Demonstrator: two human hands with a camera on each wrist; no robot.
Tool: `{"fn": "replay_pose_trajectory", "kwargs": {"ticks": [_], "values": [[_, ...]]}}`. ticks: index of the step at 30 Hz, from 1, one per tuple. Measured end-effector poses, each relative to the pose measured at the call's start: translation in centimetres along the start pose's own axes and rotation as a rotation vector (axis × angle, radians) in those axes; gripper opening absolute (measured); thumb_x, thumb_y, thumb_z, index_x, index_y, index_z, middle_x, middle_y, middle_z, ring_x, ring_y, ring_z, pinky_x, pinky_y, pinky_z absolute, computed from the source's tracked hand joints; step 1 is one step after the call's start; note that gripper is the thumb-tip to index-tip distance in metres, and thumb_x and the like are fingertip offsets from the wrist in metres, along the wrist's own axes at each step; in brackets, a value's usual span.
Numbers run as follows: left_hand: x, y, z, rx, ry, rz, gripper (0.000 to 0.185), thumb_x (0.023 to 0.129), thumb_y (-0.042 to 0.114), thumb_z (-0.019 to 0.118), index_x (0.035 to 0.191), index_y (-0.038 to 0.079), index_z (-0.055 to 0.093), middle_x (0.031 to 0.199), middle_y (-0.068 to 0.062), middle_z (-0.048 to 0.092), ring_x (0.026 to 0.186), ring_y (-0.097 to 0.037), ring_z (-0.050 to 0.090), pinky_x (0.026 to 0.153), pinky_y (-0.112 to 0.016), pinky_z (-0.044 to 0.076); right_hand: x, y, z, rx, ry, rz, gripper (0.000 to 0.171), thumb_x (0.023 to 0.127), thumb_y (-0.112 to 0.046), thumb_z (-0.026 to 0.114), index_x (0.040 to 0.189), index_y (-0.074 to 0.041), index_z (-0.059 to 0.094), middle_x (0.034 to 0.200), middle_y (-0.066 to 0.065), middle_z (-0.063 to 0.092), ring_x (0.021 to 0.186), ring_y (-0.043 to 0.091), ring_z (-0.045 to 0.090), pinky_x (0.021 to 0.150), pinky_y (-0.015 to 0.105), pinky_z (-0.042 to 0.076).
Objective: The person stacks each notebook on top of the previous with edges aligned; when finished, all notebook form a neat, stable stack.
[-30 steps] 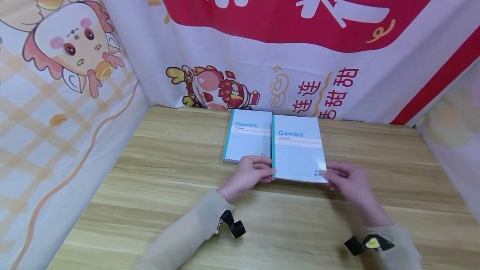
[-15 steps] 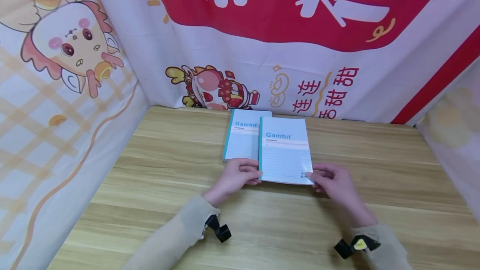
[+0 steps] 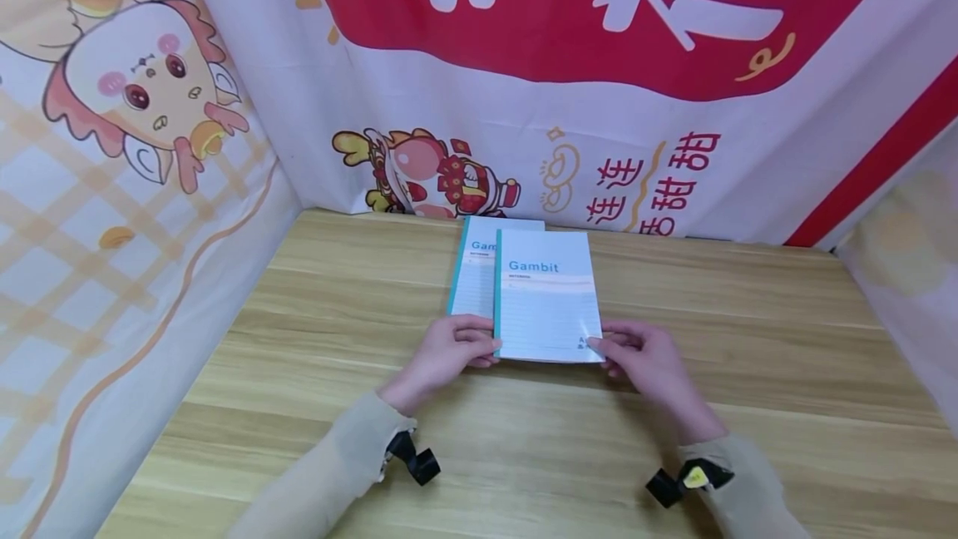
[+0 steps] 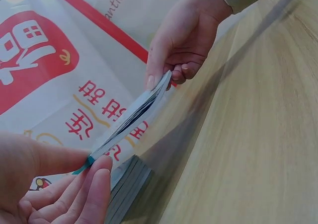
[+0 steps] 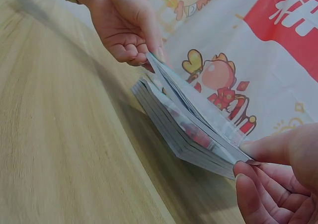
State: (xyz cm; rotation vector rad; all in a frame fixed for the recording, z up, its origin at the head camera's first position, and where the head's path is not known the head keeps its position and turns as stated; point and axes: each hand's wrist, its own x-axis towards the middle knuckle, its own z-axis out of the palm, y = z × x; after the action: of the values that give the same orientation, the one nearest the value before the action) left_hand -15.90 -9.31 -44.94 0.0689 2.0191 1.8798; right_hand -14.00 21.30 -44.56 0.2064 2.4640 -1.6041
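A light blue "Gambit" notebook (image 3: pixel 550 298) with a teal spine is held by both hands at its near corners. My left hand (image 3: pixel 445 348) pinches the spine-side corner between thumb and fingers. At the opposite near corner, my right hand (image 3: pixel 647 360) pinches the cover with the thumb on top. Beneath and behind it lies a stack of matching notebooks (image 3: pixel 473 273), partly covered in the head view. The right wrist view shows the held notebook raised and tilted over that stack (image 5: pixel 164 124), its pages slightly fanned. In the left wrist view the stack's page edges (image 4: pixel 130 189) show below the fingers.
The wood-grain table (image 3: pixel 524 456) extends around the notebooks on all sides. A white and red printed cloth (image 3: pixel 636 65) hangs behind the table's far edge, and a cartoon-patterned cloth (image 3: pixel 142 273) borders the left. Another pale cloth (image 3: pixel 906 273) stands on the right.
Both hands have carried the held notebook leftward, from beside the stack to overlapping most of it in the head view. The grip at both corners stays the same.
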Motion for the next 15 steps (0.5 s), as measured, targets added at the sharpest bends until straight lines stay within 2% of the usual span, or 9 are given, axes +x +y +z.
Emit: {"fn": "replay_pose_trajectory", "kwargs": {"ticks": [7, 15], "values": [[-0.2, 0.3, -1.2, 0.03, 0.041, 0.001, 0.036, 0.095, 0.012, 0.075, 0.126, -0.002, 0.064, 0.103, -0.012, 0.073, 0.089, -0.026, 0.072, 0.081, -0.037, 0.061, 0.5, -0.7, 1.2, 0.044, 0.006, -0.015, 0.046, 0.093, -0.035, 0.077, 0.128, -0.007, 0.067, 0.105, 0.012, 0.069, 0.083, 0.026, 0.067, 0.071, 0.034, 0.06], [-0.3, 0.7, -2.4, 0.043, 0.098, -0.016, 0.033, 0.095, 0.012, 0.074, 0.125, 0.001, 0.066, 0.105, -0.011, 0.073, 0.091, -0.025, 0.072, 0.082, -0.036, 0.061, 1.1, -1.2, 2.6, 0.042, 0.012, -0.037, 0.044, 0.093, -0.036, 0.077, 0.126, -0.008, 0.068, 0.101, 0.011, 0.069, 0.079, 0.025, 0.068, 0.067, 0.034, 0.06]]}}
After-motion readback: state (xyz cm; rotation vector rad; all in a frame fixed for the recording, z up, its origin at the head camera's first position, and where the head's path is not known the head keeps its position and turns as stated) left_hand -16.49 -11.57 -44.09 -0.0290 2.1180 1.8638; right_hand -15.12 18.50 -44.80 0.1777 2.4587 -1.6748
